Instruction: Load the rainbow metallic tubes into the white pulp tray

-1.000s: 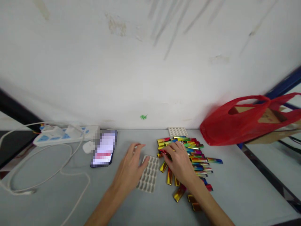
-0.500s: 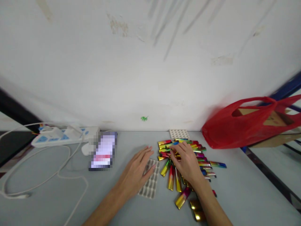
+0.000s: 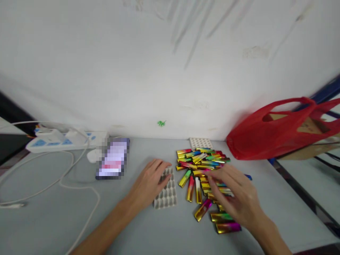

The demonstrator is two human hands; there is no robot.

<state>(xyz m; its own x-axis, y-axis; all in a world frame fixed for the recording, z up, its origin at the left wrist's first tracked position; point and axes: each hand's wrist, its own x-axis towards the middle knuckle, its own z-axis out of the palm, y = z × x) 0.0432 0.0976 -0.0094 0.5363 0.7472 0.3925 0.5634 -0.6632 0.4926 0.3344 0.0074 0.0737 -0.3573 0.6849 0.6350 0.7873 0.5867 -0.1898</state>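
Note:
A grey tray (image 3: 166, 195) with rows of small hollows lies flat on the table. My left hand (image 3: 152, 180) rests over its upper left part, fingers apart and holding nothing. To the right is a loose pile of shiny metallic pieces (image 3: 190, 188) in gold, red, green, blue and purple. My right hand (image 3: 235, 193) is over the right side of the pile, thumb and fingertips brought together at a gold and purple piece. The hand hides part of the pile, and whether it grips that piece is unclear.
A second white tray (image 3: 200, 143) lies against the wall behind the pile. At the right stands a red bag (image 3: 271, 134) with cardboard inside. On the left are a phone (image 3: 113, 157), a white power strip (image 3: 66, 141) and loose white cables (image 3: 65, 173).
My right hand has moved right and nearer, from the pile's upper middle to its right side, uncovering pieces there. My left hand stays at the tray. The whole view has shifted slightly.

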